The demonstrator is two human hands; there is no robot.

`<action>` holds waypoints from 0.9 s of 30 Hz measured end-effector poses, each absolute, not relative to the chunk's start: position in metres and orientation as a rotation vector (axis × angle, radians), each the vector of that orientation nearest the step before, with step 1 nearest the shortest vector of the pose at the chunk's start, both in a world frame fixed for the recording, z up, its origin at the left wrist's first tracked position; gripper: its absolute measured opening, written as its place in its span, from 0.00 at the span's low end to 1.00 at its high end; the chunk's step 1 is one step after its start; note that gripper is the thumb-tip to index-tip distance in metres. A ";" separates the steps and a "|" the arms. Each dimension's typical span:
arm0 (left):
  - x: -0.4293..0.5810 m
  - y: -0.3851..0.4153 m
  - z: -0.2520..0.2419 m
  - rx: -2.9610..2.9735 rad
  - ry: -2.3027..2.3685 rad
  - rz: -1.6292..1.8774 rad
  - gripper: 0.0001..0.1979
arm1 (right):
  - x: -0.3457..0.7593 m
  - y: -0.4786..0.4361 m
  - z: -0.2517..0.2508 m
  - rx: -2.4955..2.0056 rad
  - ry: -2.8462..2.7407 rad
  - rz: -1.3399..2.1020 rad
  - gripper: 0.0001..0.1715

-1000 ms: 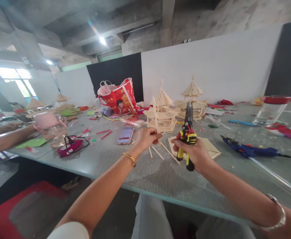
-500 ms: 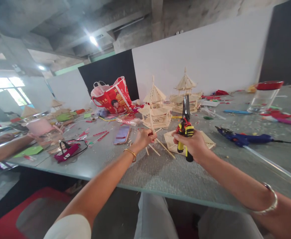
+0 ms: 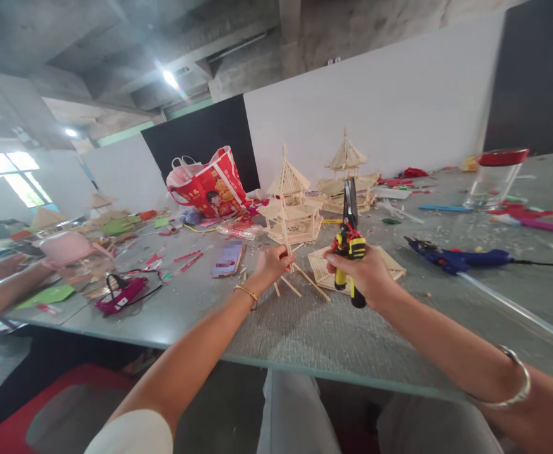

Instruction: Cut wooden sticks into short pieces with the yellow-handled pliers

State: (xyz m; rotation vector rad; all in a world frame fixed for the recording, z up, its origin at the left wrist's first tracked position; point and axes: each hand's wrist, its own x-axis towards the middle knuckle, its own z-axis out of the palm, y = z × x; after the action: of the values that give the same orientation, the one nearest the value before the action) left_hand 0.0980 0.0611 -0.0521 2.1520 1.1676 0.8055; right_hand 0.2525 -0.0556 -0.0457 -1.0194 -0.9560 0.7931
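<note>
Between the fingers of my left hand (image 3: 275, 265) is a thin wooden stick (image 3: 285, 234), held nearly upright. My right hand (image 3: 368, 274) grips pliers (image 3: 350, 246) with yellow and black handles, the dark jaws pointing up. Several loose wooden sticks (image 3: 311, 281) lie on the table below my left hand. A flat panel of pale sticks (image 3: 321, 270) rests partly hidden behind my right hand. Just beyond my hands stands a small wooden pavilion model (image 3: 292, 217) with a pointed roof, and a second pavilion model (image 3: 348, 170) is behind it to the right.
A blue glue gun (image 3: 465, 260) with a clear glue stick lies at right, near a red-lidded jar (image 3: 496, 180). A phone (image 3: 227, 260), a red paper bag (image 3: 207, 186) and a purple pouch (image 3: 122, 295) are left. Another person's arm (image 3: 9, 293) reaches in at far left.
The whole view has shifted slightly, with things appearing a little further left. Both hands keep their hold on the stick and the pliers.
</note>
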 end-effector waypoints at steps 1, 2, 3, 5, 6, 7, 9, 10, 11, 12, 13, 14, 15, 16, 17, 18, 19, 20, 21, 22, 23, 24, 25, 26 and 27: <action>0.099 0.061 -0.053 2.129 1.160 0.810 0.08 | 0.253 -0.055 -0.046 -1.010 -0.946 0.797 0.16; 0.099 0.062 -0.054 2.099 1.151 0.808 0.07 | 0.253 -0.055 -0.046 -1.005 -0.937 0.801 0.16; 0.099 0.063 -0.055 2.063 1.138 0.799 0.07 | 0.253 -0.055 -0.046 -1.003 -0.930 0.803 0.17; 0.098 0.066 -0.055 1.993 1.111 0.781 0.05 | 0.253 -0.055 -0.046 -1.014 -0.931 0.798 0.17; 0.096 0.067 -0.054 1.952 1.090 0.772 0.05 | 0.254 -0.056 -0.046 -1.019 -0.934 0.794 0.17; 0.094 0.069 -0.052 1.884 1.055 0.762 0.04 | 0.254 -0.056 -0.046 -1.022 -0.936 0.792 0.17; 0.090 0.070 -0.046 1.678 0.952 0.744 0.05 | 0.255 -0.057 -0.045 -1.027 -0.931 0.803 0.16; 0.087 0.069 -0.042 1.563 0.897 0.737 0.05 | 0.255 -0.057 -0.045 -1.026 -0.920 0.819 0.16; 0.085 0.068 -0.037 1.459 0.849 0.732 0.05 | 0.256 -0.057 -0.045 -1.019 -0.905 0.840 0.16; 0.084 0.067 -0.033 1.382 0.814 0.729 0.06 | 0.256 -0.057 -0.045 -1.010 -0.887 0.866 0.16; 0.083 0.064 -0.028 1.342 0.796 0.726 0.05 | 0.257 -0.057 -0.046 -0.997 -0.867 0.890 0.17; 0.082 0.062 -0.024 1.320 0.782 0.720 0.05 | 0.257 -0.056 -0.047 -0.987 -0.850 0.907 0.17; 0.082 0.060 -0.020 1.304 0.771 0.710 0.04 | 0.258 -0.055 -0.048 -0.984 -0.843 0.915 0.17; 0.082 0.058 -0.017 1.294 0.760 0.700 0.04 | 0.258 -0.055 -0.049 -0.989 -0.844 0.915 0.17; 0.083 0.055 -0.014 1.291 0.751 0.689 0.03 | 0.259 -0.054 -0.049 -0.998 -0.849 0.908 0.16; 0.083 0.054 -0.011 1.291 0.742 0.679 0.02 | 0.259 -0.054 -0.050 -1.010 -0.854 0.899 0.16; 0.084 0.052 -0.009 1.295 0.736 0.672 0.02 | 0.259 -0.054 -0.050 -1.020 -0.857 0.893 0.15; 0.084 0.050 -0.007 1.301 0.732 0.665 0.02 | 0.258 -0.054 -0.050 -1.025 -0.858 0.895 0.15; 0.084 0.049 -0.005 1.308 0.731 0.657 0.02 | 0.258 -0.055 -0.049 -1.028 -0.856 0.898 0.15; 0.084 0.048 -0.003 1.315 0.730 0.650 0.02 | 0.257 -0.056 -0.048 -1.028 -0.854 0.901 0.15; 0.085 0.047 -0.001 1.322 0.728 0.642 0.03 | 0.257 -0.057 -0.047 -1.026 -0.856 0.903 0.15; 0.085 0.046 0.001 1.330 0.725 0.632 0.02 | 0.256 -0.058 -0.046 -1.026 -0.860 0.904 0.15; 0.085 0.045 0.003 1.339 0.721 0.622 0.02 | 0.255 -0.058 -0.045 -1.026 -0.869 0.904 0.15; 0.086 0.044 0.004 1.349 0.719 0.615 0.01 | 0.255 -0.059 -0.044 -1.028 -0.880 0.903 0.15; 0.087 0.043 0.006 1.358 0.718 0.611 0.01 | 0.254 -0.060 -0.044 -1.030 -0.895 0.905 0.16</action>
State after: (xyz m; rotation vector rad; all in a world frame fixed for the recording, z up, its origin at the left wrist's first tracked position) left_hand 0.0867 0.0430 0.0056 1.3576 0.7182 0.6114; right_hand 0.2541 -0.0599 -0.0438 -1.0299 -0.8953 0.9053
